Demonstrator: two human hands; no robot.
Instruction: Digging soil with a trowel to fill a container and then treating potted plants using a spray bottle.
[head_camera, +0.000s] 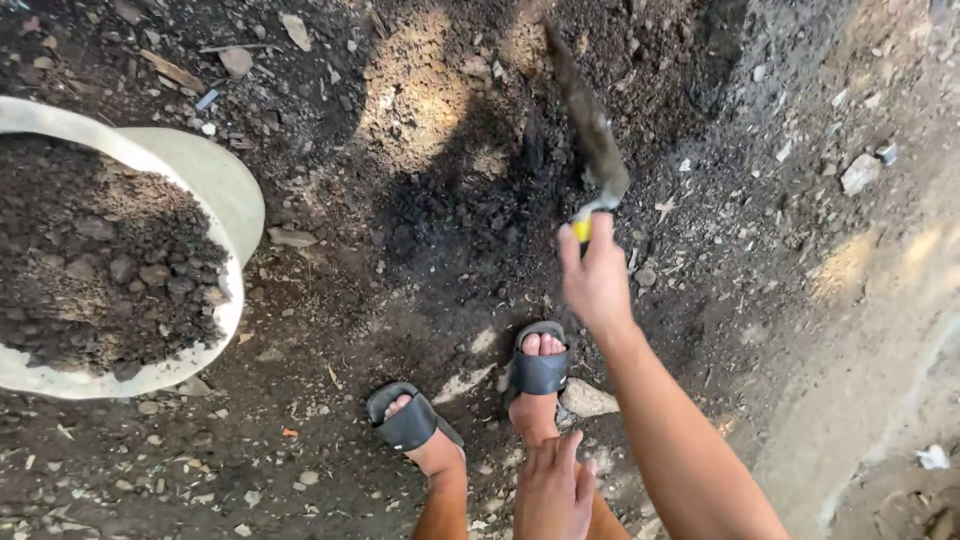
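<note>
My right hand (597, 282) grips the yellow handle of a garden trowel (592, 130). Its dirty blade points up and away over the dark heap of soil (470, 130). Lower down, my left hand (553, 490) rests flat on my leg with the fingers together and holds nothing. A pale round tub (215, 185) stands at the left, filled with dark crumbly soil (100, 260). My two feet in black sandals (540, 365) stand on the ground between the tub and the heap.
Loose stones lie scattered on the dirt, one pale stone (588, 399) just right of my foot and another (860, 172) at the far right. A lighter sandy strip (880, 350) runs down the right side. Sunlit patches fall on the heap.
</note>
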